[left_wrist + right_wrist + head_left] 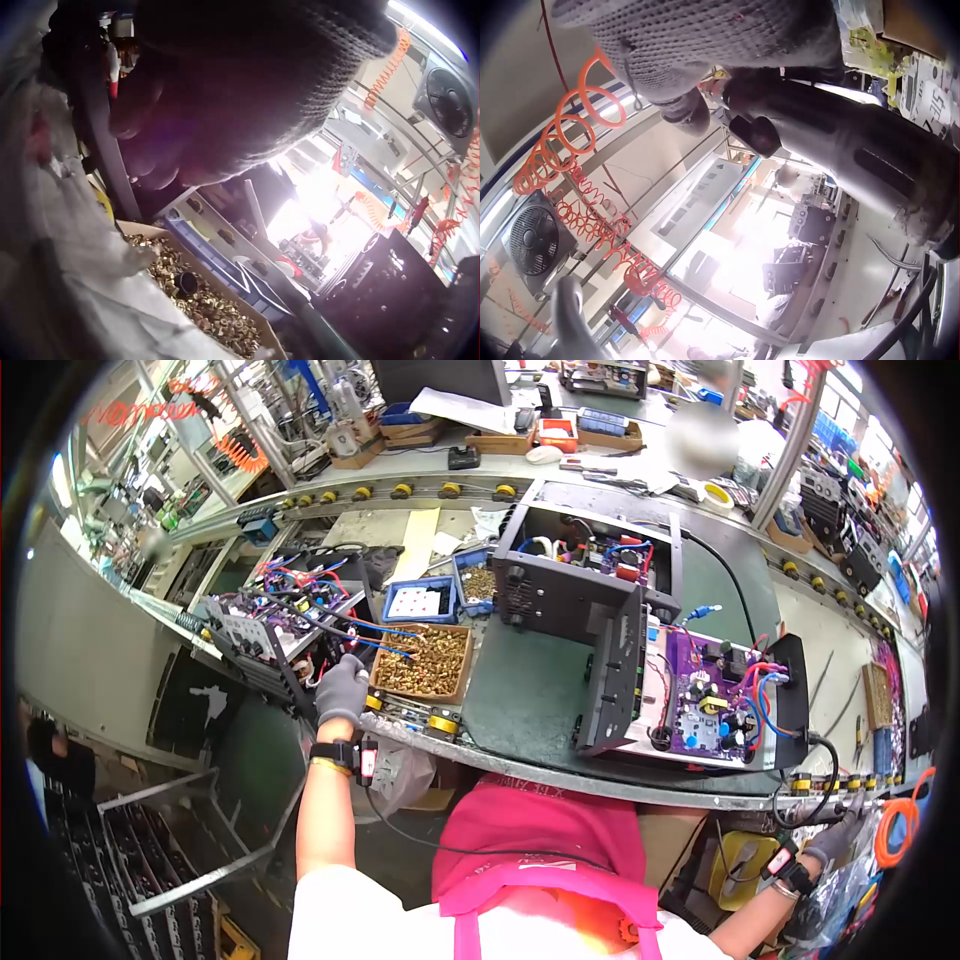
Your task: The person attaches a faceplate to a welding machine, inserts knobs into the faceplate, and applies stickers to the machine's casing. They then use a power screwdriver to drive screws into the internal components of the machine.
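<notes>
My gloved left hand (342, 690) is at the near right edge of an open chassis (262, 645) with purple boards and loose wires. In the left wrist view its bent fingertips (156, 174) are right at a dark panel edge; I cannot tell what they hold. Just right of this hand is a box of small brass fasteners (425, 662), with blue-sleeved leads reaching over it. My gloved right hand (835, 837), low at the far right, grips a black air screwdriver (840, 139). Its body runs across the right wrist view, and its far end lies out of frame.
Mid-bench stands a black casing (580, 560), beside an opened unit with a purple board (710, 695). Blue trays (420, 600) sit behind the brass box. A roller track (440, 722) edges the bench. An orange coiled hose (897, 830) hangs near my right hand.
</notes>
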The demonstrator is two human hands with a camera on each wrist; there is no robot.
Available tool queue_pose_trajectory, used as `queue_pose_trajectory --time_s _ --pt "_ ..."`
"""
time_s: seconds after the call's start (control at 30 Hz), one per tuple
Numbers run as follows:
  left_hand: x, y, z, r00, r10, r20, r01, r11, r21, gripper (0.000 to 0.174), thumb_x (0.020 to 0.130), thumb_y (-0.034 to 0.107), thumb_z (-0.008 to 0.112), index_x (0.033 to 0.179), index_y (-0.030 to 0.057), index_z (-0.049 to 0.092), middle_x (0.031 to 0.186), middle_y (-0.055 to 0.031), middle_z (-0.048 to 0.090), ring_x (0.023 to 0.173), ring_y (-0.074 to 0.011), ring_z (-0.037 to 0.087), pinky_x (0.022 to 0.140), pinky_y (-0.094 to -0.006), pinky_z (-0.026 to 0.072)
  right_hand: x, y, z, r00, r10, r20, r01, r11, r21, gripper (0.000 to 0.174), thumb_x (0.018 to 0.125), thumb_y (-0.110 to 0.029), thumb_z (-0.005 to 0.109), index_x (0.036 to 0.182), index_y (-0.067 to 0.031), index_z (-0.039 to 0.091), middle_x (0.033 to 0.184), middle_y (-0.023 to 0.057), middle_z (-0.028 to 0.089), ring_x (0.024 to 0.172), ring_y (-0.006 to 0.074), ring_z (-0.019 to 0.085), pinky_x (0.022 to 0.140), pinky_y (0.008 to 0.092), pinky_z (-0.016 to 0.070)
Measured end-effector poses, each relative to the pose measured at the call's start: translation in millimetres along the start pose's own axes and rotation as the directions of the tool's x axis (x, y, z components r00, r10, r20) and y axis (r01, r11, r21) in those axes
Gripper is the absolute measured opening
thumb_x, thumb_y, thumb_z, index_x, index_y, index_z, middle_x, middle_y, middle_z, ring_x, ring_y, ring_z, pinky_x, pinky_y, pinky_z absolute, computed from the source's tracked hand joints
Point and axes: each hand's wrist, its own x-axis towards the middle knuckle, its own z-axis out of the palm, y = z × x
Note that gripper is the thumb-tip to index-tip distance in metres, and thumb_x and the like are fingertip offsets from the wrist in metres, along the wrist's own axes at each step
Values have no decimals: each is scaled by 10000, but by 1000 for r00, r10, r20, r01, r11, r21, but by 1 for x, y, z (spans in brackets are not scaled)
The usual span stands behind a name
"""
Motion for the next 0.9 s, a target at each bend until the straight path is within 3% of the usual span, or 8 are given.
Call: queue_pose_trajectory --time_s 0.27,0.37,0.53,0.6,0.67,0.7,0.77,0.9 --pt "34 -5 16 951 -50 306 17 994 108 226 864 175 553 1065 169 657 1065 -182 645 988 -366 622 842 -439 502 -14 -35 2 967 -253 -23 214 858 -468 398 917 -379 483 1053 -26 609 951 97 595 815 191 563 736 316 462" --pt "41 11 10 931 -26 364 -56 976 211 271 921 222 453 1089 119 639 1128 -187 626 1045 -359 610 865 -451 500 9 -59 -33 826 -419 378 513 836 -194 256 921 -250 412 920 -38 555 866 70 535 786 164 530 761 315 444" --pt "70 1 32 873 22 486 -216 913 345 307 920 139 446 1176 120 614 1158 -171 630 1051 -340 625 845 -452 518 -159 -218 48 959 -156 236 -94 613 784 256 875 -357 629 813 -113 587 750 63 554 711 227 541 650 353 466" --pt "71 -2 36 870 55 490 -228 926 301 295 903 117 472 1157 122 622 1152 -172 633 1037 -338 633 833 -447 523 -99 -180 30 10 -794 608 -231 589 774 845 822 -502 646 1429 -30 295 1314 218 457 1264 299 404 1128 443 240" --pt "63 3 23 878 49 477 -213 931 297 284 900 127 480 1143 120 626 1154 -173 632 1035 -339 633 832 -443 524 -205 -226 71 671 -530 519 -132 603 787 305 867 -402 626 774 -129 525 738 38 488 691 206 496 642 327 451" --pt "67 -3 28 870 52 490 -206 942 266 274 895 127 488 1133 112 624 1160 -175 628 1047 -343 626 847 -429 517 -200 -219 78 427 -632 647 -296 579 760 323 870 -401 628 764 -132 486 778 43 477 689 191 468 639 329 455" --pt "71 -9 32 862 52 505 -166 969 184 294 885 116 503 1161 104 602 1162 -173 623 1064 -340 616 876 -417 499 -266 -225 113 599 -572 561 -329 463 823 264 885 -349 614 789 -124 515 766 38 499 714 183 495 646 336 489" --pt "68 -12 30 838 109 534 -211 968 134 434 871 232 590 1301 259 540 1190 -130 626 1063 -302 622 901 -380 485 -337 -190 179 443 -808 389 -327 258 909 392 873 -452 632 707 -106 552 702 38 534 676 172 546 613 317 513"
